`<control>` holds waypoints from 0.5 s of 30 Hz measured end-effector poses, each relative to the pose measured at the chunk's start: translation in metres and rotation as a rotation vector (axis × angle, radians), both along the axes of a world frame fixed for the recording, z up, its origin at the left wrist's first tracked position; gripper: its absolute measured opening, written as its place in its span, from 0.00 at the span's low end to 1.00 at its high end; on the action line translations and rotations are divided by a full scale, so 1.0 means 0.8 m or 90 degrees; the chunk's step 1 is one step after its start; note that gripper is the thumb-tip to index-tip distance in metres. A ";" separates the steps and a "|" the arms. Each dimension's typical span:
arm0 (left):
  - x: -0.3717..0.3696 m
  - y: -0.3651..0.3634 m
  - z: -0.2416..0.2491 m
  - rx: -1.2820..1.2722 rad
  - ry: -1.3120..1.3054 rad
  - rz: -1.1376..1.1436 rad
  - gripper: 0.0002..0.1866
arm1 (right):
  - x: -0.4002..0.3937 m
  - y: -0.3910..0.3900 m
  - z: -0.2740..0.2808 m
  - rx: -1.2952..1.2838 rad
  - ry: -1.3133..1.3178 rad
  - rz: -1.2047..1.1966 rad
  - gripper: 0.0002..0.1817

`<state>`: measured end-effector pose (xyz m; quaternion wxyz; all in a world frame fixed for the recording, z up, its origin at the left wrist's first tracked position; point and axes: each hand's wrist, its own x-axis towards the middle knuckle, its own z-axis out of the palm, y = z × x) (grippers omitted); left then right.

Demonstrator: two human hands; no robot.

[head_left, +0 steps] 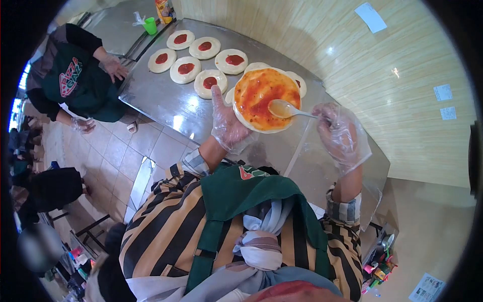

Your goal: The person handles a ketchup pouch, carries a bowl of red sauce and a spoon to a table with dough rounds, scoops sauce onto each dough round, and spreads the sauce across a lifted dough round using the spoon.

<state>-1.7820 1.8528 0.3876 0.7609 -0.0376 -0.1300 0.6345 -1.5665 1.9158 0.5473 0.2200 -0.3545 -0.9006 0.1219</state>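
Observation:
A round of dough (259, 95) spread with red-orange sauce is held up above the metal table. My left hand (230, 121), in a clear plastic glove, supports it from its lower left side, thumb pointing up beside the edge. In my gloved right hand (336, 128) is the handle of a spoon (283, 108), whose bowl rests on the sauce right of the middle. Behind the raised dough lie several more rounds on the table, such as one (205, 46) with a blob of red sauce at its centre; some are partly hidden.
The metal table (161, 98) runs along a pale wall (322, 45). A co-worker (75, 70) in a green apron and clear gloves stands at its left end. A green cup (150, 25) stands at the far left back. Papers hang on the wall.

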 end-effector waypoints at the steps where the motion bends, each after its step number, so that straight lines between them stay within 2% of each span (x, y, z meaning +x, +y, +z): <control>1: 0.000 0.000 0.000 -0.012 -0.005 -0.009 0.60 | 0.003 0.004 0.000 0.031 0.000 0.036 0.08; 5: -0.001 0.000 0.005 -0.004 0.002 -0.029 0.60 | -0.016 0.022 -0.008 -0.027 -0.004 -0.069 0.08; 7: 0.002 0.004 0.005 0.025 0.007 -0.024 0.61 | -0.035 0.012 -0.008 -0.059 -0.056 -0.053 0.08; 12: -0.006 0.006 0.000 -0.009 0.000 0.010 0.62 | -0.006 0.022 -0.023 -0.066 -0.021 0.042 0.09; 15: -0.004 0.006 0.008 -0.015 0.048 0.021 0.61 | -0.036 0.016 -0.030 -0.065 -0.016 0.082 0.09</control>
